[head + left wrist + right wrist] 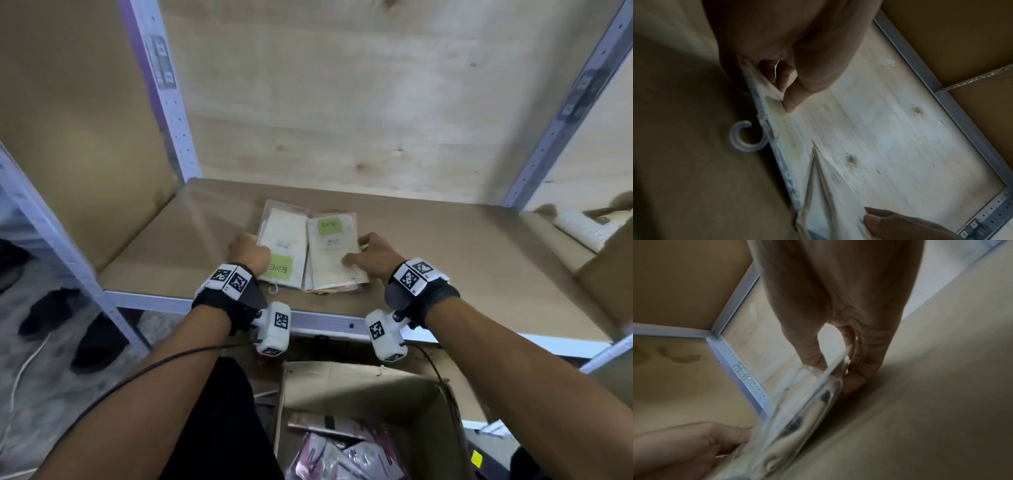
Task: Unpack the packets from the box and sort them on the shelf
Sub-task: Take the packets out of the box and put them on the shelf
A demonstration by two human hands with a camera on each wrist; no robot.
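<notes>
Shelf (445, 246): brown board, metal frame, plywood back. Cardboard box (359, 387) below its front edge, open, pink packets (342, 459) inside. Two stacks of cream packets (308, 250) side by side near shelf front, green labels on top. Left hand (248, 251) grip pinches left stack's edge; right hand (373, 255) grip clasps right stack's edge, thumb on top.

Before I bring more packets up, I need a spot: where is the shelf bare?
The shelf board is bare right of the right hand, and left of the left hand toward the side panel. The middle is crowded: two packet stacks between both hands.
</notes>
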